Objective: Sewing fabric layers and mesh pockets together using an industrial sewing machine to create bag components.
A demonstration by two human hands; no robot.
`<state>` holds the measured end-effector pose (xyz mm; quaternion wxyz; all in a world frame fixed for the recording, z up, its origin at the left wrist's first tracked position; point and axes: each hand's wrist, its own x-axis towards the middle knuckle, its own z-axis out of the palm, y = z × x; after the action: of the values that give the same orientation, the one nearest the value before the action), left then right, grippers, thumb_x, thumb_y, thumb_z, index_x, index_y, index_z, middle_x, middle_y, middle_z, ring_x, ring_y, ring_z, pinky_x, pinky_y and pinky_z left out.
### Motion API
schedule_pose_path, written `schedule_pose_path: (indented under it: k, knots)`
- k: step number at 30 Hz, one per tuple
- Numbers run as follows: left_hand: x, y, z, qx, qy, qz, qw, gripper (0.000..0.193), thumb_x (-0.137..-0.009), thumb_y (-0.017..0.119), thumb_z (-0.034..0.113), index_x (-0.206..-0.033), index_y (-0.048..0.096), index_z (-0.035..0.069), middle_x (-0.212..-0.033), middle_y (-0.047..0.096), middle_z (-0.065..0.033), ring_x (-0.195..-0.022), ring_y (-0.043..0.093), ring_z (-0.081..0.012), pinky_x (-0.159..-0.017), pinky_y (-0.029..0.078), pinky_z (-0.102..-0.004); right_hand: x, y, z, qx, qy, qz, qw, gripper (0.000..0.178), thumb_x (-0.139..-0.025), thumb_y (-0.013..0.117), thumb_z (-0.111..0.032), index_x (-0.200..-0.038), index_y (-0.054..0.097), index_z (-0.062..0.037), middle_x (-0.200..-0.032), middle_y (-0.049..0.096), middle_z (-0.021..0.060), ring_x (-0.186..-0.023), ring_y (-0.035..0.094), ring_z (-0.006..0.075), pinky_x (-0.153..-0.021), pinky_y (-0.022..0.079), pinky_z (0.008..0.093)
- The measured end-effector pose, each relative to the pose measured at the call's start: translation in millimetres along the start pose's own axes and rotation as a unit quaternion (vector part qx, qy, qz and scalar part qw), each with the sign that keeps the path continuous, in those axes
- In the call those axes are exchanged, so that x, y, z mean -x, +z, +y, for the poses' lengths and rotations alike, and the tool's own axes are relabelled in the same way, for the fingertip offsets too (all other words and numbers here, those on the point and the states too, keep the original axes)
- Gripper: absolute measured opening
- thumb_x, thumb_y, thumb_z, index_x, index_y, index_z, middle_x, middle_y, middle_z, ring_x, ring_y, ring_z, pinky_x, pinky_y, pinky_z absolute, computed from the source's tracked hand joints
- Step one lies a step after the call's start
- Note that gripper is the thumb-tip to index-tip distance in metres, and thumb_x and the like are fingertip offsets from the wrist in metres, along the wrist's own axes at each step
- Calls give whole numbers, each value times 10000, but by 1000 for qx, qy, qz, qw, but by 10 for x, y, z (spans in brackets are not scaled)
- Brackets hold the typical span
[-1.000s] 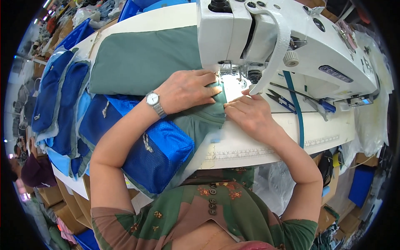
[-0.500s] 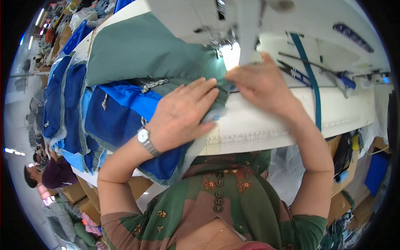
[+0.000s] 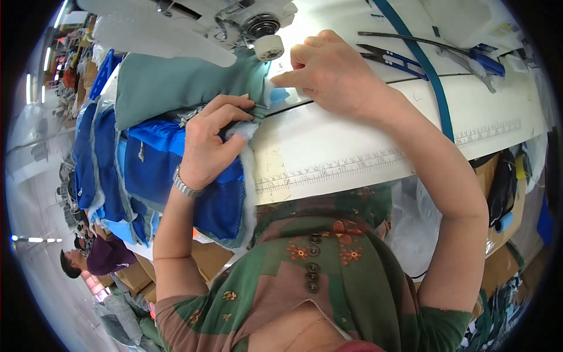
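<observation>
Grey-green fabric (image 3: 170,85) lies under the white sewing machine head (image 3: 152,26), its right edge gathered in small folds. My left hand (image 3: 212,144), wearing a metal watch band, rests bent fingertips on that edge, with the thumb held apart. My right hand (image 3: 334,73) is beside the fabric edge and the machine, its fingers curled and the index finger reaching to the edge. Whatever may be pinched beneath it is hidden. Blue mesh fabric (image 3: 158,170) with a cord hangs over the table's front, joined or layered under the green piece.
On the white table (image 3: 328,146), a printed ruler strip (image 3: 363,164) runs along the front. A teal strap (image 3: 434,76), black-and-blue thread snips (image 3: 399,61) and a blue-handled screwdriver (image 3: 487,61) lie at right. More blue pieces (image 3: 88,158) hang at left. Farther left is another person (image 3: 105,255).
The view has shifted, and the machine head appears further left. My left hand has drawn back along the fabric edge with its fingers more bent. A gap has opened between my hands.
</observation>
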<state>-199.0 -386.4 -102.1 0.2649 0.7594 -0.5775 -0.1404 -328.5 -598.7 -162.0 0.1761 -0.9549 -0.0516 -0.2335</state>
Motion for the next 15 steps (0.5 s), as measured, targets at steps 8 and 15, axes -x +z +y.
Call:
schedule_pose_path:
  k: [8,15]
  knots:
    - [4,18,-17,-1,71,-4,997,170,-670,575,-37,-828,635,-19,-1218,654,-152,-1178,619,-322,-965,514,-377,4,-20,-100,115,-58,25,991,173,-762,628,-130,-882,745,-169,-882,579,21,-912,574,196,-931,406,367]
    - [-47,1,-99,-50,108,-99,988,172,-674,559,-7,-841,576,25,-1356,611,-82,-1316,527,-269,-1105,362,-556,-2,-20,-125,143,-15,13,989,192,-774,629,-122,-919,735,-192,-786,557,15,-858,564,195,-922,395,372]
